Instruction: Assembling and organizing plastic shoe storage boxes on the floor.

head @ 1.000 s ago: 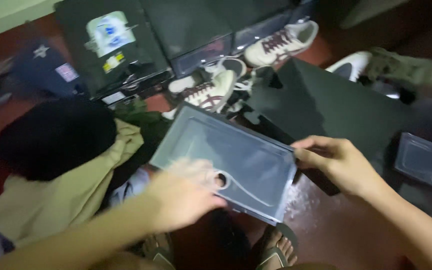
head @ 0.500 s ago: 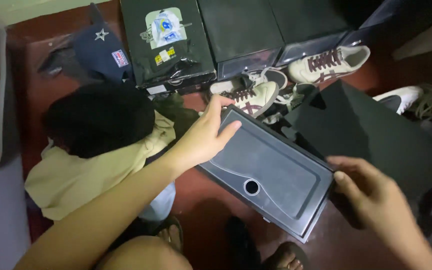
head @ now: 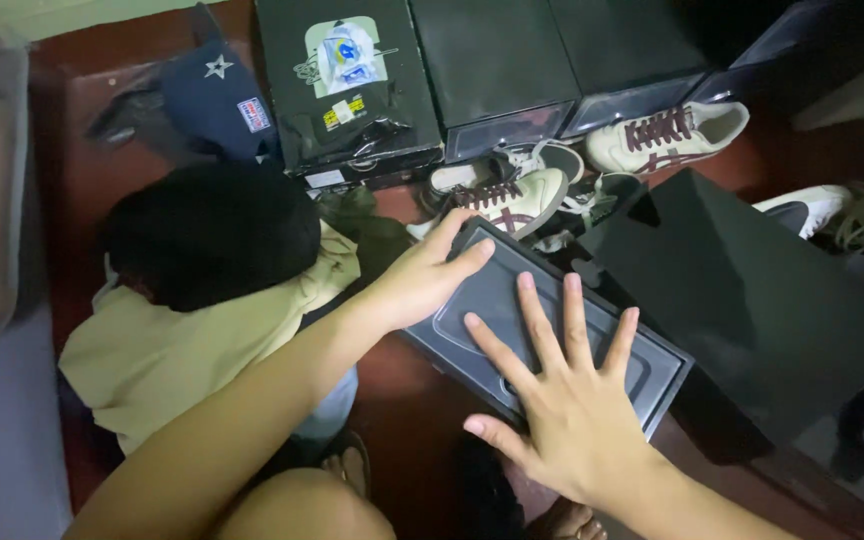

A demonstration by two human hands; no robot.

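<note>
Head view, looking down at the floor. I log both hands on the clear plastic box panel [head: 512,300], a grey-tinted rectangular panel with a moulded recess, lying tilted on the dark red floor [head: 402,400] between the pile of clothes and the black sheet.

Left hand [head: 422,280]: laid over the panel's upper-left corner, fingers [head: 457,232] loosely curved over the edge, thumb underneath or beside it; I cannot tell whether it truly grips.

Right hand [head: 562,400]: flat on the panel's middle, palm down, fingers [head: 572,315] spread wide and straight, holding nothing, pressing or resting on the surface.

Surroundings: a large black sheet [head: 752,290] lies just right of the panel, touching or overlapping its far edge. Above the panel, a cream sneaker with maroon laces [head: 507,195] sits just beside the left fingertips; a second matching sneaker [head: 667,135] lies further right. A row of black shoe boxes [head: 422,80] stands along the top. A dark blue cap [head: 217,100] lies left of the boxes. Black cloth [head: 212,235] rests on beige cloth [head: 172,350] to the left. My knee and sandalled feet show at the bottom edge.
</note>
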